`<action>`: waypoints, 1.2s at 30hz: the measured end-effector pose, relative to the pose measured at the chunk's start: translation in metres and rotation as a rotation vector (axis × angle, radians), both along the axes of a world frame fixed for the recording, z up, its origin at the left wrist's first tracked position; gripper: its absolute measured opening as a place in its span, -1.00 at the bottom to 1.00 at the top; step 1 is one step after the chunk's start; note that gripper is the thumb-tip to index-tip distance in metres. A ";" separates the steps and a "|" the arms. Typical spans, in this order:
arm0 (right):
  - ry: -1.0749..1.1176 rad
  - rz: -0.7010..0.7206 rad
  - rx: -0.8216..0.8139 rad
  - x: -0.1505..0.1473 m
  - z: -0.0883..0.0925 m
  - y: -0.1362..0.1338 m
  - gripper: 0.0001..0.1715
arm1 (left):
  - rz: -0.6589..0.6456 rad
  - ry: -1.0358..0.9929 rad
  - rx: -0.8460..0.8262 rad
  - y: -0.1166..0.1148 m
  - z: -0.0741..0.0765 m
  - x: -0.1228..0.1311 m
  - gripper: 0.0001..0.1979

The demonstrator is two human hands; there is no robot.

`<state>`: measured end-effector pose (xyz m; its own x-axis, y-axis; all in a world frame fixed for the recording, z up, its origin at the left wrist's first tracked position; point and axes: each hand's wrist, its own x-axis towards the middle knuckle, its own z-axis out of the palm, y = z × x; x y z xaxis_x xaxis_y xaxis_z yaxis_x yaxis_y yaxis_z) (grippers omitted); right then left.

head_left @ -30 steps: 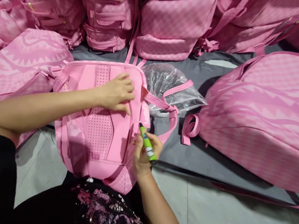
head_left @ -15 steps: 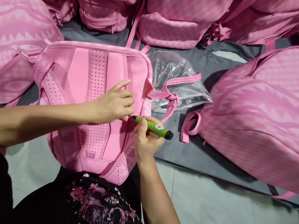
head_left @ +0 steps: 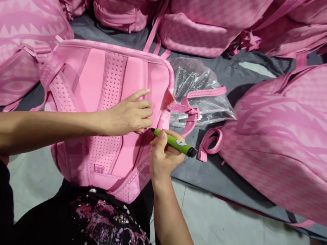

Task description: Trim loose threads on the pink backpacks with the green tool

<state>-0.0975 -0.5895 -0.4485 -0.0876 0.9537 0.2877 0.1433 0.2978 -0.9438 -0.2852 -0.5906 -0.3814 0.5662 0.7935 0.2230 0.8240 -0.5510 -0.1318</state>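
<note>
A pink backpack (head_left: 92, 77) stands against my lap with its padded back panel and straps facing me. My left hand (head_left: 133, 113) lies across the panel, the index finger stretched out and the other fingers curled in, gripping the backpack's fabric near the right strap. In my right hand (head_left: 165, 156) is a green marker (head_left: 175, 142) with a black end, held like a pen. Its dark tip points left, close by my left fingertips. Whether the tip touches the fabric I cannot tell.
A clear plastic bag (head_left: 197, 71) lies right of the backpack, partly under a loose pink strap (head_left: 192, 112). Large pink backpacks lie at the right (head_left: 299, 132) and left (head_left: 19, 27). Several more stand along the back on dark grey cloth (head_left: 204, 175). Pale floor (head_left: 226, 233) shows in front.
The view has shifted slightly, so most things appear a little further right. Both hands keep their places at the backpack, and the marker stays in my right hand.
</note>
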 end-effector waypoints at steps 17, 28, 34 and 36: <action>-0.117 0.130 0.001 -0.001 0.010 0.009 -0.66 | -0.029 0.136 -0.145 0.015 0.019 -0.001 -0.65; 0.196 0.327 0.355 0.023 0.087 -0.039 -0.62 | 0.204 0.243 -0.055 -0.076 0.141 0.015 -0.78; -0.077 0.560 0.820 0.057 0.128 -0.015 -0.43 | 0.411 -0.046 0.018 -0.119 0.137 0.055 -0.84; -0.240 0.613 0.986 0.064 0.114 -0.001 -0.53 | 0.458 -0.113 0.013 -0.117 0.100 0.070 -0.94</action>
